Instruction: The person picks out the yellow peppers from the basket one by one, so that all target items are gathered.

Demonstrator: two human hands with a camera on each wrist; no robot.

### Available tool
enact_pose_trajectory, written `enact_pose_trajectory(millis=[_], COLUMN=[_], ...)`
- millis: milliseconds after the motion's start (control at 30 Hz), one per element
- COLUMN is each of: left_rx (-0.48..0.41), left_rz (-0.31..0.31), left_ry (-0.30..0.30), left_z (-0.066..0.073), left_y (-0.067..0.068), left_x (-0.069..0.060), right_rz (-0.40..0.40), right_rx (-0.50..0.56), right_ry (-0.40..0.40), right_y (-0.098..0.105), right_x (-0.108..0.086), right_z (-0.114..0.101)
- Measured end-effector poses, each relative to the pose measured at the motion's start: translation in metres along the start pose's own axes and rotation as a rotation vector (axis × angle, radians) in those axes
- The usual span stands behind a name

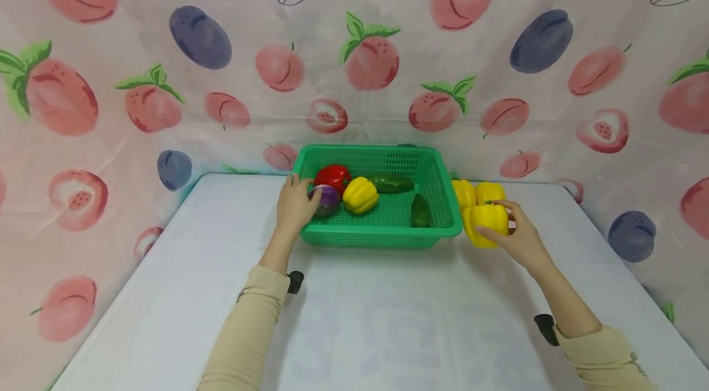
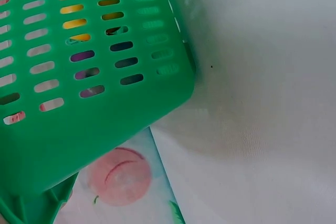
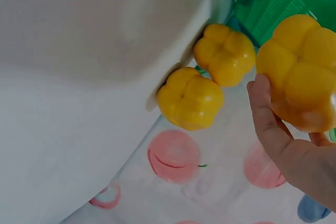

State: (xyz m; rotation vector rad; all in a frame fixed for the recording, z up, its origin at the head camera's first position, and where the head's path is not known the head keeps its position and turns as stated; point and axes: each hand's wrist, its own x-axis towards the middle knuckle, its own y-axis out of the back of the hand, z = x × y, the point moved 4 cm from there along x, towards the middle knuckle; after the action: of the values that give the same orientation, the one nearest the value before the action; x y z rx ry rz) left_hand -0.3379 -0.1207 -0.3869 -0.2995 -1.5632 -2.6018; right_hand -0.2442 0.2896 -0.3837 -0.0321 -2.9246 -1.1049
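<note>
A green plastic basket (image 1: 382, 232) stands on the white table. My left hand (image 1: 295, 205) grips its left rim, the thumb inside beside a purple eggplant (image 1: 328, 201). In the basket also lie a red bell pepper (image 1: 332, 178), a yellow bell pepper (image 1: 360, 196) and two dark green cucumber-like vegetables (image 1: 392, 184). My right hand (image 1: 519, 237) holds another yellow bell pepper (image 3: 302, 72) between thumb and fingers, just right of the basket. Behind it, two more yellow bell peppers (image 3: 190, 99) rest on the table. In the left wrist view the basket's slotted wall (image 2: 100, 114) fills the left side.
A cloth printed with peaches (image 1: 373, 63) hangs behind the white table (image 1: 382, 311). Dark wrist straps (image 1: 296, 282) show at both forearms. The table's back edge runs just behind the basket.
</note>
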Motion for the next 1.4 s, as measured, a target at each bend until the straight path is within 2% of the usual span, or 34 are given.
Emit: enact_pose_trajectory(millis=[500,967,1400], left_rx=[-0.004,-0.012,-0.011], left_rz=[-0.036,-0.030,-0.028], left_ry=[-0.017,-0.016,-0.016], left_z=[0.001,0.000,0.002], left_y=[0.000,-0.001,0.001], left_x=[-0.002,-0.002,-0.004], right_rz=[-0.034,-0.061,-0.099], right_rx=[-0.095,-0.113,-0.149], right_ry=[-0.004,-0.022,-0.074], right_y=[-0.013,-0.019,-0.028], right_x=[0.015,0.026,0.038], right_z=[0.008,0.014,0.023])
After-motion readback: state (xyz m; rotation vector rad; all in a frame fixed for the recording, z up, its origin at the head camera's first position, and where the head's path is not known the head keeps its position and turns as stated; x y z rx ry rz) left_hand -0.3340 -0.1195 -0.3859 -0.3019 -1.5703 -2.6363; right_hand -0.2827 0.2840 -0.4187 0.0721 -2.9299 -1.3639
